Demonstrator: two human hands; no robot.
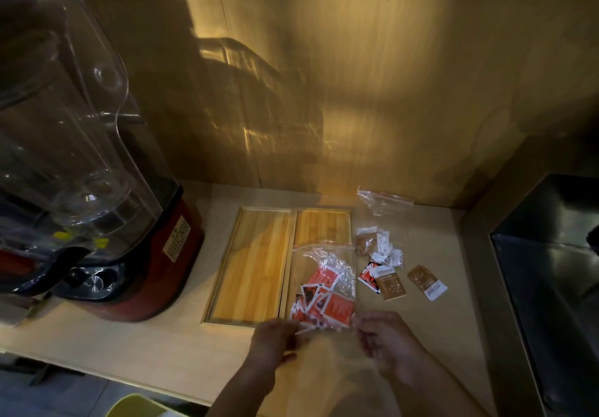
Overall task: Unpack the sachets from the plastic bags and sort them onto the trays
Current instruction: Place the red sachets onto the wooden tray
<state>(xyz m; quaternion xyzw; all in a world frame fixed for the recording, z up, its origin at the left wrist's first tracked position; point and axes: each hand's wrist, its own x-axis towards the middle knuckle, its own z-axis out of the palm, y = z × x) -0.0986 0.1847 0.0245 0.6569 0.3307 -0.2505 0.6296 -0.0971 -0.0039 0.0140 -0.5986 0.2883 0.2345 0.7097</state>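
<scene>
Hands come first, low in the middle of the frame: the left hand (275,335) and the right hand (385,340) both reach in from the bottom edge, fingers curled and pinched on the near edge of a clear plastic zip bag with a red seal strip (324,274). Each hand holds one near corner of it, though motion blur hides exactly how the fingertips meet. Inside that bag, bunched toward the hands, lies a heap of red-and-white paper sachets (324,303).

Under the bag sits a small rectangular bamboo tray (324,225), its far part showing bare. Touching its left side is a longer bamboo tray of the same pale striped wood (252,264), with nothing on it. Both rest on a light wooden counter (162,345).

Right of the trays, loose on the counter, lies a scatter of sachets: brown ones with white ends (392,285), one brown sachet a little apart at the right (426,282), a crumpled white cluster (385,251), and a single red-and-white one (368,275) partly under a brown one.

Farther back, near the wall, a second clear plastic bag (382,201) lies crumpled and flat.

At the left of the frame stands a red-based blender under a clear plastic hood (81,163). A dark metal surface (551,270) fills the right edge, and a wood-panelled wall (356,76) closes the back.
</scene>
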